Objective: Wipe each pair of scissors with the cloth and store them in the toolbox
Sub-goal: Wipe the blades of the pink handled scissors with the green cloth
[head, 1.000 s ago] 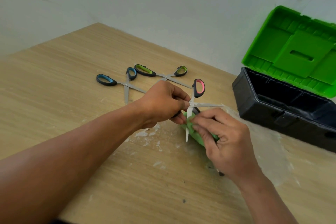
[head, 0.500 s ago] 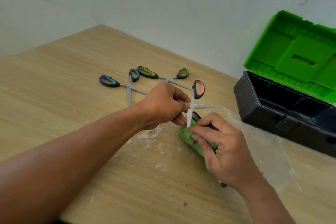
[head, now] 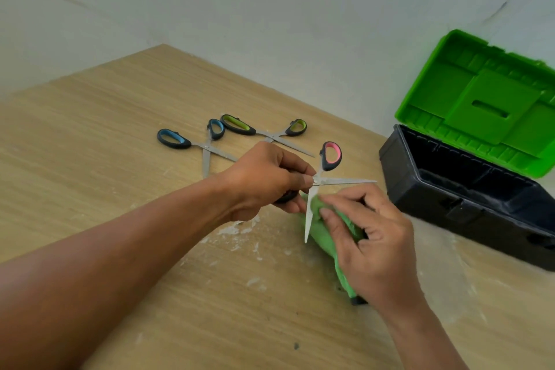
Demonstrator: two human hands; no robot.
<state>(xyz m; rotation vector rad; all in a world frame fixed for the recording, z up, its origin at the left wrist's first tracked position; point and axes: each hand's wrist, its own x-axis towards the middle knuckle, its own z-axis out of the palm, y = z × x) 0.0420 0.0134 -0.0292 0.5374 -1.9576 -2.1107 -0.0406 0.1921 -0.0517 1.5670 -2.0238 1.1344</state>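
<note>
One wide wooden table (head: 105, 135) is spread across the view, and pale smears are seen near its middle. Over on the right an open toolbox (head: 468, 204) is set on it, a black tub with the green lid (head: 480, 105) raised behind.

And the hands: the left hand (head: 264, 180) is curled round the pink-handled scissors (head: 345, 181) at the pivot and lower handle, so they are held above the table, just left of the toolbox and not yet stored. The blades are spread wide, one aimed at the toolbox, the other pointed down.

The right hand (head: 372, 246) is closed on the green cloth (head: 322, 234), which is pinched against that downward blade by the fingertips, the rest being trailed under the palm.

Further back, the blue-handled scissors (head: 206, 146) and green-handled scissors (head: 271, 137) are laid open on the table, side by side, well apart from the toolbox.
</note>
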